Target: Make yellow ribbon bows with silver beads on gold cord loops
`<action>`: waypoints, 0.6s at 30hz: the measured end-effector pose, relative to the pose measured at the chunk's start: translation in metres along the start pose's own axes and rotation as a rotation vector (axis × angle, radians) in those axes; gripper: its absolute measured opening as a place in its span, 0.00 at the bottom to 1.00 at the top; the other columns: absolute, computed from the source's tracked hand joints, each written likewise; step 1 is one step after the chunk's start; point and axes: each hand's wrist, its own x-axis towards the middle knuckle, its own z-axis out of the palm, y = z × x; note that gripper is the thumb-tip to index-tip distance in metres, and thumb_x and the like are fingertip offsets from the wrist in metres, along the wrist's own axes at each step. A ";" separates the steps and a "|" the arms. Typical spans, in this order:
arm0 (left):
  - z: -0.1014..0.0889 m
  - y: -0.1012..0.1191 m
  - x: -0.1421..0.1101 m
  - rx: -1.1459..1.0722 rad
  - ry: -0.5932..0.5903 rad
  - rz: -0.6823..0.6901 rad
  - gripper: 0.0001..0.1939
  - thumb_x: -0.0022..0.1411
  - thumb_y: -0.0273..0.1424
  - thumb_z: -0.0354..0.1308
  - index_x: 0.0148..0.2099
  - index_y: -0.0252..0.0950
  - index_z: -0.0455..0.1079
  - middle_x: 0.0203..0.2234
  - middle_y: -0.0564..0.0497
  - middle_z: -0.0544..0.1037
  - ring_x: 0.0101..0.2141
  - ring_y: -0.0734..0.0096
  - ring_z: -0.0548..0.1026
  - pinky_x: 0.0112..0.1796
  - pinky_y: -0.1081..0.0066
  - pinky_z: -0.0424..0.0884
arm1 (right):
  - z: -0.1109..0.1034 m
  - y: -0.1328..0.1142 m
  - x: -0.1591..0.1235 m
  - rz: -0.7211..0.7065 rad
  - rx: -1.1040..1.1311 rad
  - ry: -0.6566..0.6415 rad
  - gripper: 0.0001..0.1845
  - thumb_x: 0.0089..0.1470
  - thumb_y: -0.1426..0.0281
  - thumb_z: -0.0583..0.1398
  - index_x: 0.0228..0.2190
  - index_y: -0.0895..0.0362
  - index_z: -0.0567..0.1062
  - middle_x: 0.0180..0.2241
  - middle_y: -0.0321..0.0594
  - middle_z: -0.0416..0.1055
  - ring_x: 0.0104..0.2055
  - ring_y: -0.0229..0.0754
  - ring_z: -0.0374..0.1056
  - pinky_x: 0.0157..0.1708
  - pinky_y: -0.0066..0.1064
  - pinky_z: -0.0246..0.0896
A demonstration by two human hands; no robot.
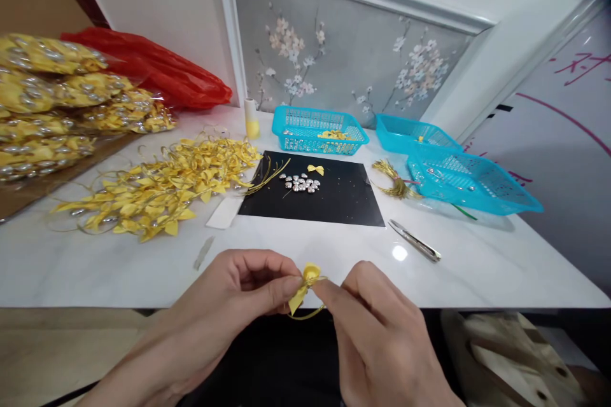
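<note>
— What is found nearest?
— The yellow bow [311, 273] is pinched in the left hand [258, 292]; the right hand [377, 337] is placed at its knot, nearly meeting the left. How firmly it is closed cannot be told
— Risk noted?
— Should the pinch be eased, the knot could be slackened and the folds skewed. The loose golden cord [308, 315], looped below, could be snagged on the front edge of the surface [344, 247]
— And beyond?
— A fingertip could be nicked on the snips [415, 241] if they were reached for unseen. The silver beads [300, 184], unpenned on the black mat [310, 208], could be scattered by a knock. Farther left, the curling stems in the yellow pile [167, 187] could be tangled if tugged
</note>
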 end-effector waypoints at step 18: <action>0.002 -0.003 0.001 -0.076 -0.006 0.002 0.11 0.52 0.38 0.71 0.31 0.35 0.80 0.25 0.53 0.77 0.28 0.74 0.69 0.31 0.76 0.66 | 0.003 0.001 -0.003 0.037 0.063 0.002 0.16 0.59 0.83 0.53 0.45 0.62 0.74 0.27 0.37 0.57 0.28 0.40 0.59 0.21 0.29 0.54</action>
